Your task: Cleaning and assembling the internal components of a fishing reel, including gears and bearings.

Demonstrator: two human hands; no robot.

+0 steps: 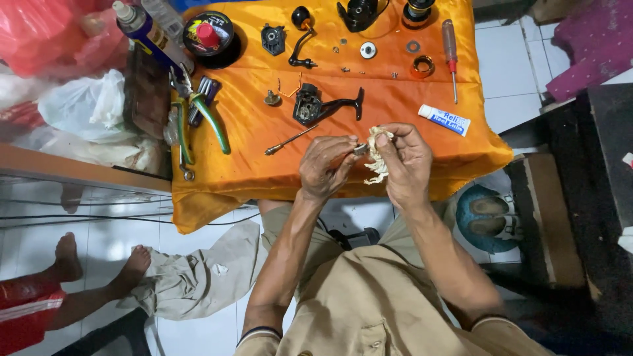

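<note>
My left hand pinches a small metal part. My right hand grips a crumpled rag against it, above the orange cloth.

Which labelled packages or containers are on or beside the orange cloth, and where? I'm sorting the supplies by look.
Small tube: right side of the orange cloth, lying flat; white with blue panel.
Bottle: top left edge, tilted; dark blue with yellow label, pale nozzle cap.
Round tin: top, beside the bottle; black with a coloured label, red knob on it.
No screens or signs.
</note>
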